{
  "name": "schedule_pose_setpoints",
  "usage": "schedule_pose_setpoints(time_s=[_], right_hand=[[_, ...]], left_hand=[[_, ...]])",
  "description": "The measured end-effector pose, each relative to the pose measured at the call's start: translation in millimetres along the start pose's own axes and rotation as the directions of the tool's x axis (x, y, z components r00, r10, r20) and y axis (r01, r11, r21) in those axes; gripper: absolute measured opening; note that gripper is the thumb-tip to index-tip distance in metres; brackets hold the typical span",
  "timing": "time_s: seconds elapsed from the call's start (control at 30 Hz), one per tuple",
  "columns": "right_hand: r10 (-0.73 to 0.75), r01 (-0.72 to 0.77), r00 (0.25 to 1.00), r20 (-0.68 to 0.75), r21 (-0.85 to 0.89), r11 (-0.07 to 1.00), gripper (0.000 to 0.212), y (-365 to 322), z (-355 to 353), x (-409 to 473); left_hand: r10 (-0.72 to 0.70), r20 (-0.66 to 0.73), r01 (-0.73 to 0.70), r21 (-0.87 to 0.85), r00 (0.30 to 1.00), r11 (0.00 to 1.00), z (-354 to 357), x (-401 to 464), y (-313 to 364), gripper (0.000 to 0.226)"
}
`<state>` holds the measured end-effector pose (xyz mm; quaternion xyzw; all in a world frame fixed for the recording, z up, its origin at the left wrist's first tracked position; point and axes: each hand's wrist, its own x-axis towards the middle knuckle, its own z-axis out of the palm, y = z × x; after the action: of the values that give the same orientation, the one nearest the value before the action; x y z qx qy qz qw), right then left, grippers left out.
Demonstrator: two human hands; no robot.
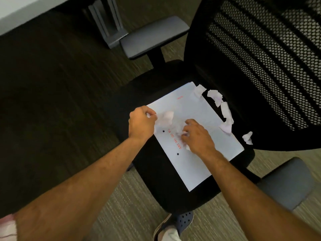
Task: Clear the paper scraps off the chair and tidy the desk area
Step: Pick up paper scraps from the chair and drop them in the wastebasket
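Paper scraps [225,110] strung along sheet's [205,153] edge nearest mesh backrest [260,63], on black chair seat [152,171]; one scrap lies alone past sheet's corner. Sheet's long axis runs diagonally from backrest toward seat front. Left hand [141,123] fisted on crumpled scrap [165,117]. Right hand [198,136] curled, pinching scraps mid-sheet.
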<state>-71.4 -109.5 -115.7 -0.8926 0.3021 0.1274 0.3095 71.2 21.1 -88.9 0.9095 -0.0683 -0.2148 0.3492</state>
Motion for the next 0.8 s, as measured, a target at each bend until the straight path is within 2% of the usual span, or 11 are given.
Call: schedule_pose_setpoints(time_s=[0.13,0.3,0.6,0.8], right_hand=[[0.06,-0.06,0.987,-0.149,0.006,0.998,0.012,-5,8,-2],[0.137,-0.072,0.974,-0.18,0.328,0.942,0.013,-66,13,-21],[-0.035,0.063,0.996,-0.076,0.395,0.917,0.01,-247,86,-39],[-0.174,0.17,0.985,-0.024,0.363,0.916,0.013,-349,169,-67]], left_hand=[[-0.001,0.007,0.001,-0.043,1.0,0.999,-23,-8,-24,0.004],[-0.002,-0.022,0.001,-0.07,1.0,0.998,-76,-19,-63,0.006],[-0.094,-0.137,0.073,-0.147,0.986,0.986,-208,-23,-164,0.004],[-0.236,-0.203,0.195,-0.201,0.95,0.96,-294,-55,-274,0.004]])
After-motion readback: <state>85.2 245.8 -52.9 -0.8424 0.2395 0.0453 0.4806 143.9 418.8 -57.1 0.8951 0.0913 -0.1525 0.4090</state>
